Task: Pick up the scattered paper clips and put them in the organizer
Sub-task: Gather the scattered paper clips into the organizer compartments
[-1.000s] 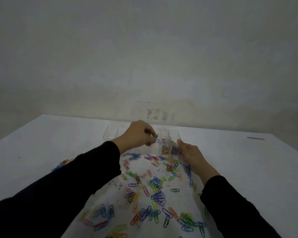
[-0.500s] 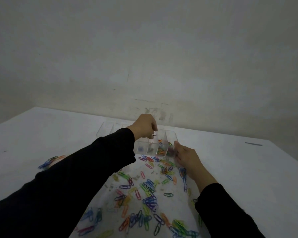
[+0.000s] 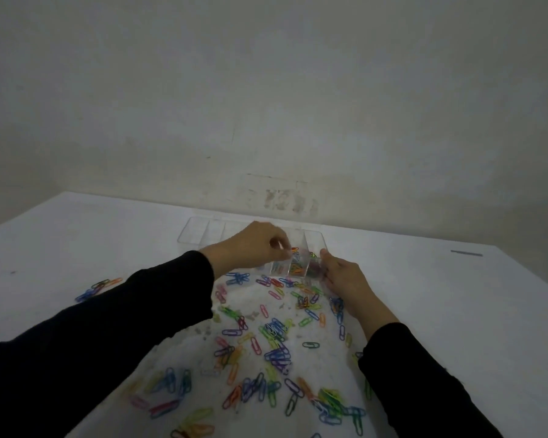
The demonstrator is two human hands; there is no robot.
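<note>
So closest to the person, both arms come in wearing black sleeves (image 3: 108,343), reaching forward over a white table (image 3: 456,311). Between the sleeves the tabletop is littered with colourful paper clips (image 3: 276,343), blue, green, pink, orange, purple, yellow, all over the place, some piled on each other, some lying alone. A thicker bunch sits near the bottom right by the right sleeve, and a small separate cluster (image 3: 97,289) lies off to the left, well apart from the main mess.

Going further out, the right hand (image 3: 345,279) rests low at the near right corner of the clear plastic organizer (image 3: 203,229), fingers curled against its wall. Can't tell if it's gripping the thing or just steadying it, or whether there's a clip in there.

The left hand (image 3: 253,248) is held above the organizer, roughly over its middle compartments, fingers bunched together at the tips like a pinch. There's something tiny and reddish right at the fingertips, but it's too blurry to call it a clip for sure.

The organizer itself is a long, see-through tray with dividers, sitting near the far edge of the table. The compartments on the right side already have a jumble of clips in them; the left ones look bare.

Past that, a dark thin mark (image 3: 465,253) on the far right of the table, then a scuffed pale wall (image 3: 266,90).
</note>
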